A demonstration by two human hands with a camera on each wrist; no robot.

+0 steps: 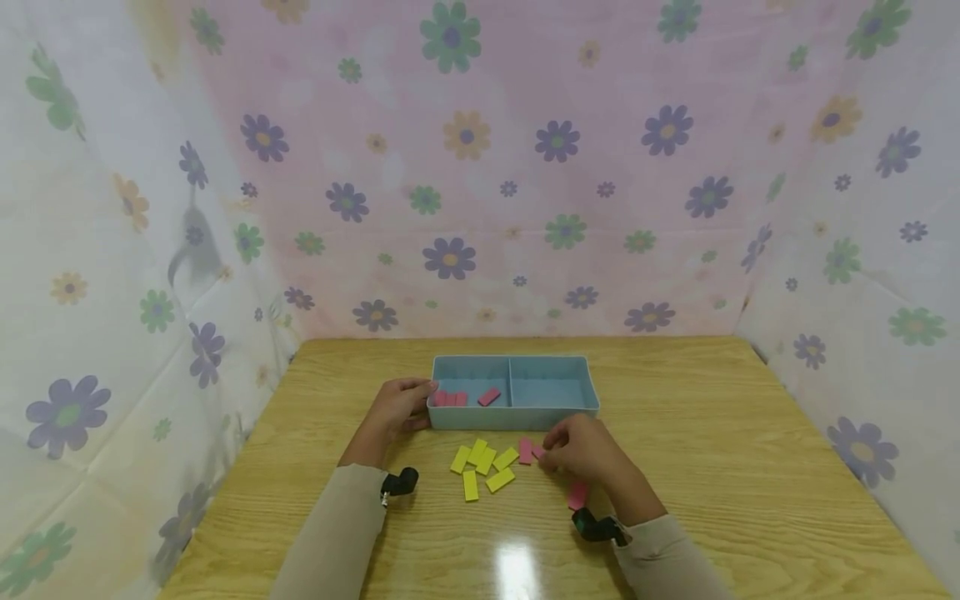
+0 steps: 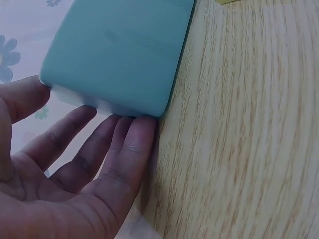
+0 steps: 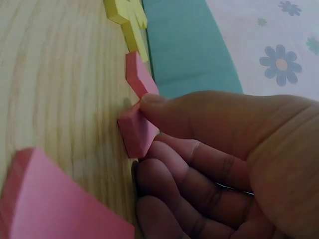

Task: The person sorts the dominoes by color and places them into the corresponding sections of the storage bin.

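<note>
A light blue box [image 1: 513, 419] with two compartments stands on the table. My left hand [image 1: 397, 408] rests on its left end, fingertips against the end wall [image 2: 104, 102] and thumb at the rim in the left wrist view. Near the box's front right, my right hand [image 1: 585, 450] pinches a pink block [image 3: 133, 132] between thumb and fingers, close over the wood. Beside that piece lies another pink block [image 1: 526, 451], and a further pink block [image 1: 578, 495] lies under the right wrist. Several pink blocks [image 1: 451, 399] lie in the left compartment, one of them apart [image 1: 489, 397].
Several yellow blocks [image 1: 484, 461] lie loosely grouped before the box. The right compartment [image 1: 551, 387] shows its bare floor. The wooden table [image 1: 337, 367] is bordered by flowered cloth [image 1: 510, 208] at the back and both sides. Each wrist carries a small black camera [image 1: 592, 525].
</note>
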